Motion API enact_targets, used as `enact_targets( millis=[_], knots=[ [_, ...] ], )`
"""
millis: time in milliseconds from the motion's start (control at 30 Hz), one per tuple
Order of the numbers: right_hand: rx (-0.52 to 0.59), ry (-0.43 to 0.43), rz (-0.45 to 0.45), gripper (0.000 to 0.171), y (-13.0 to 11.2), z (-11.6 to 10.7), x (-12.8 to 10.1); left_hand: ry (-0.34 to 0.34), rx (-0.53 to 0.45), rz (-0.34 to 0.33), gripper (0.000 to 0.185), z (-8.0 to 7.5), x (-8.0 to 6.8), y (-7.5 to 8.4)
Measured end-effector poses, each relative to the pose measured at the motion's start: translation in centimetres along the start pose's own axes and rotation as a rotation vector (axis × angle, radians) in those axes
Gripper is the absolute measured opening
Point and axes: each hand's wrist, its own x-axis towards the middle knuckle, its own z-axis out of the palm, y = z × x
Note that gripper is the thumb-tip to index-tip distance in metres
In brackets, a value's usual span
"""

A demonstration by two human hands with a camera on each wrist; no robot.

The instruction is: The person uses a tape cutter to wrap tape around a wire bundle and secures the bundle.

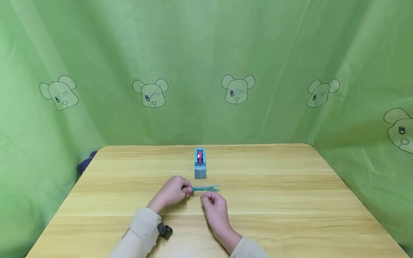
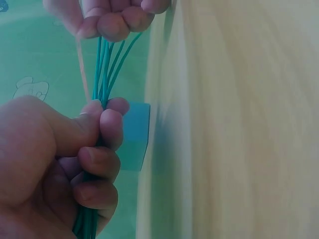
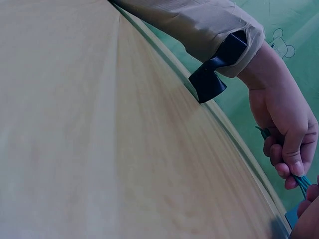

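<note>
My left hand grips a bundle of thin teal wire-like strands, whose loose ends fan out to the right. In the left wrist view, the fingers curl around the bundle and the thumb presses along it. My right hand is just in front of the free ends. Its thumb and forefinger pinch one end of a narrow pale strip; the strip's other end meets the left thumb tip. Beyond both hands stands a blue tape dispenser with a pink core.
The wooden table stretches out around the hands. A black strap mount juts from the left sleeve. Green curtains printed with bear heads surround the table, and something dark purple shows beyond its left edge.
</note>
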Motion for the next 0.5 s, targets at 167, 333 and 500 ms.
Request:
enact_targets(
  millis=[167, 333, 500],
  knots=[
    [0.0, 0.005, 0.009, 0.01, 2.3, 0.1, 1.1, 0.003, -0.005, 0.021, 0.018, 0.3, 0.0, 0.5],
    [0.009, 0.004, -0.014, 0.009, 2.9, 0.0, 1.4, 0.007, 0.008, 0.032, 0.016, 0.5, 0.0, 0.7],
    [0.014, 0.015, -0.02, 0.008, 2.9, 0.0, 1.3, 0.012, 0.042, 0.054, 0.019, 0.9, 0.1, 1.2]
  ],
)
